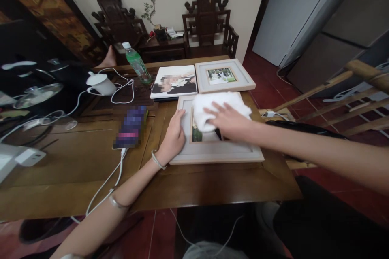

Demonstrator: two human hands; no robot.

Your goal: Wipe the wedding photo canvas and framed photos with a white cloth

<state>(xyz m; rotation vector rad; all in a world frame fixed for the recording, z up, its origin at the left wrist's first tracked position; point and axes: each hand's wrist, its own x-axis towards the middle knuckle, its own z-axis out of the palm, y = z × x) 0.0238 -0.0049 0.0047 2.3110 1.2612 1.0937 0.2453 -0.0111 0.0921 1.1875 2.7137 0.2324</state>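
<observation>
A picture frame with a pale wooden border lies flat near the table's front edge. My left hand grips its left side, the fingers closed along the border. Over the frame's upper middle, a folded white cloth covers most of the inner photo. My right hand holds the cloth against the frame from above, its fingers spread over the fabric. Behind it lie a second framed photo on the right and a photo panel on the left, its picture partly pixelated.
On the wooden table are a phone with a white cable, a lidded white cup, a green bottle and a white power strip. Dark carved chairs stand behind. Another person's bare foot shows at the far left edge.
</observation>
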